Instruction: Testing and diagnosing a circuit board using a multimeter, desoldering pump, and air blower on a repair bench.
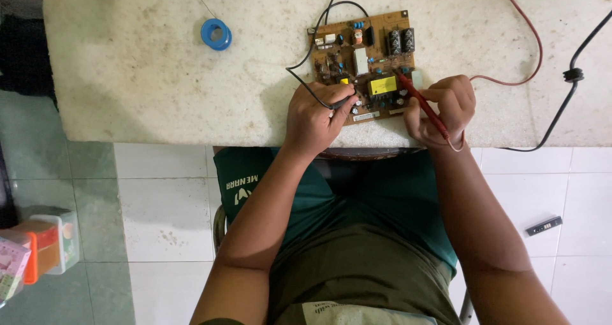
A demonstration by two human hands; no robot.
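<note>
Upper middle of frame: circuit board (363, 64) lies flat on the stone table (140, 76).
Left hand (315, 118): curled tight around black probe (344, 100), tip touching the board's lower edge.
Right hand (446, 108): pinching red probe (421, 102), long axis slanting up-left onto the board.
Nearer: left hand.

Not much packaging here tbh. On the circuit board (361, 64) there's a yellow rectangular label (382, 85) on a blocky part near the middle, and a small white sticker strip (366, 116) along its near edge. Down at the far left on the floor sits a clear plastic container (60, 236) with orange stuff inside, and a pinkish printed box (11, 267) just beside it.
</note>
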